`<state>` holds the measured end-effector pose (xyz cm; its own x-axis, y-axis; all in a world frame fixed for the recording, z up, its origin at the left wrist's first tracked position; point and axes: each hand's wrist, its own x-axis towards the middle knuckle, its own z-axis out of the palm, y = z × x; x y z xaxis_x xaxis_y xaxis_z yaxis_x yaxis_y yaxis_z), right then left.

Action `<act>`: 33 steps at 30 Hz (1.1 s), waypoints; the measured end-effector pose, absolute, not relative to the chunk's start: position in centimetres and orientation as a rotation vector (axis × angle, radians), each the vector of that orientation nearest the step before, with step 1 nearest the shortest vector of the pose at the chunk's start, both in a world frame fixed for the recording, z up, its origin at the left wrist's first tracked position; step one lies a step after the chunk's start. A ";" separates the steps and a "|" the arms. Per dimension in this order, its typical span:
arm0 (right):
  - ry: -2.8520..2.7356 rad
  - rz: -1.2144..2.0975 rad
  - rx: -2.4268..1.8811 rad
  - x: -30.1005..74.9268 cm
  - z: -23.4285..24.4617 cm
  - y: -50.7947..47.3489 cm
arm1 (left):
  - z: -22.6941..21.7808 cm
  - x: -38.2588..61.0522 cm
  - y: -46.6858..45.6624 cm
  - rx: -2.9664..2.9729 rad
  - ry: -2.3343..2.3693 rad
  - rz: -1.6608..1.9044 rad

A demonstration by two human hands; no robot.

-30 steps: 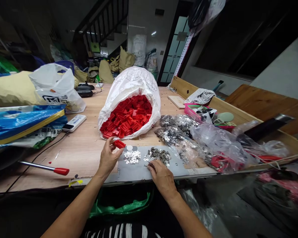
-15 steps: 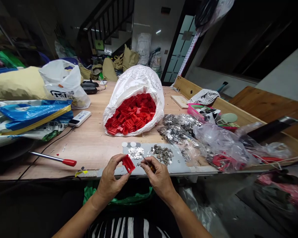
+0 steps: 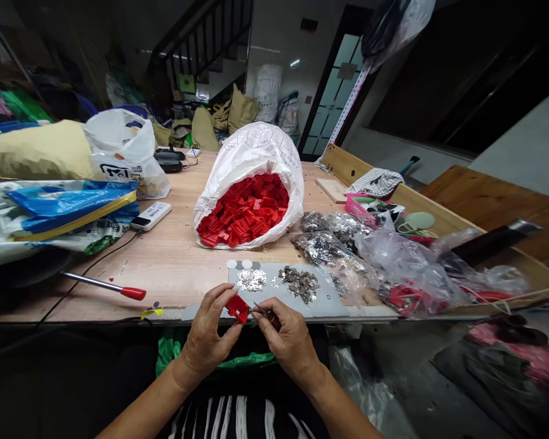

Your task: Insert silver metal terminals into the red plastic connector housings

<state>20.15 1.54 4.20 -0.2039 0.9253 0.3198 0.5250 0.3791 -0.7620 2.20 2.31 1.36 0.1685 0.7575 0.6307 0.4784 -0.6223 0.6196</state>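
My left hand (image 3: 209, 329) pinches a small red plastic housing (image 3: 238, 308) between thumb and fingers, just in front of the table's front edge. In my right hand (image 3: 283, 332) is a small screwdriver-like tool (image 3: 269, 314) with a dark and yellowish handle and a thin shaft. My right fingertips meet the right side of the housing, and a tiny metal piece seems to be between them, too small to make out. Behind the hands, a pile of shiny silver pieces (image 3: 251, 280) and a pile of darker metal pieces (image 3: 299, 283) lie on a grey mat (image 3: 332, 305).
A white sack (image 3: 265, 143) full of red housings (image 3: 244, 210) lies open toward me. Bags of metal parts (image 3: 327, 247) and clear plastic bags (image 3: 393, 256) crowd the right. A red-tipped metal lever (image 3: 132, 293), a white device (image 3: 151, 216) and packed bags (image 3: 68, 213) are at left.
My right hand has moved left, bringing its fingertips from beside the red housing up against it. The housing has tilted slightly in my left hand. The camera view has shifted a little.
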 end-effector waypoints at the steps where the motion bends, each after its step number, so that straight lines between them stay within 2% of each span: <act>1: -1.860 0.651 -1.258 20.2 4.3 1.5 | 1.3 2.2 2.3 2.149 1.169 1.438; 11: -1.850 0.558 -1.196 21.0 5.1 2.6 | 1.8 2.4 2.6 0.923 0.751 1.098; 33: -2.300 0.540 -0.949 22.2 6.8 3.1 | 2.9 1.8 1.9 0.743 0.625 0.886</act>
<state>22.20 3.11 6.76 -0.5738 0.7346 0.3621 0.4965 0.6637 -0.5595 1.81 1.91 2.91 0.4919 0.8528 -0.1756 -0.4513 0.4222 0.7862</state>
